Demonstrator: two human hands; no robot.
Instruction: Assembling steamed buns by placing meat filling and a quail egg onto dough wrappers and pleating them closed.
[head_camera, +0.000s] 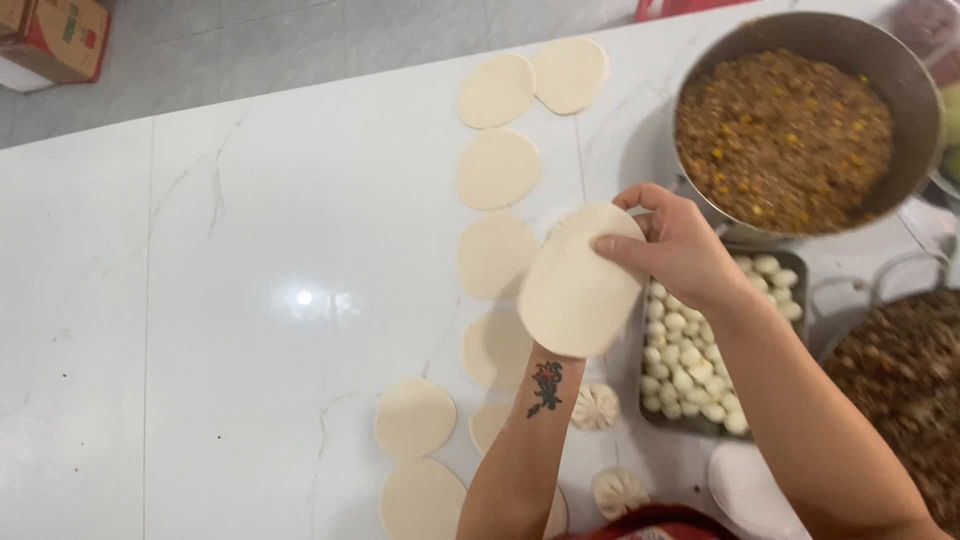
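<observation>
Right hand pinched the upper edge of a round dough wrapper between thumb and fingers, gripping it from the right side. Under the wrapper, the left hand was mostly hidden; only its tattooed forearm showed below the disc, so whether that hand was open or closed could not be told, though the wrapper seemed to rest on it. Both hands held the wrapper above the white marble counter, well clear of its surface.

More flat dough rounds lay on the counter in a loose line running from the far edge toward the person, some touching or overlapping each other. Two finished pleated buns sat near the person, just left of a metal tray filled with small white peeled eggs. Beyond the tray stood a big metal pot full of brown minced filling dotted with yellow bits. A second container of similar filling showed at the right edge. A cardboard box sat on the floor at the far left corner.
</observation>
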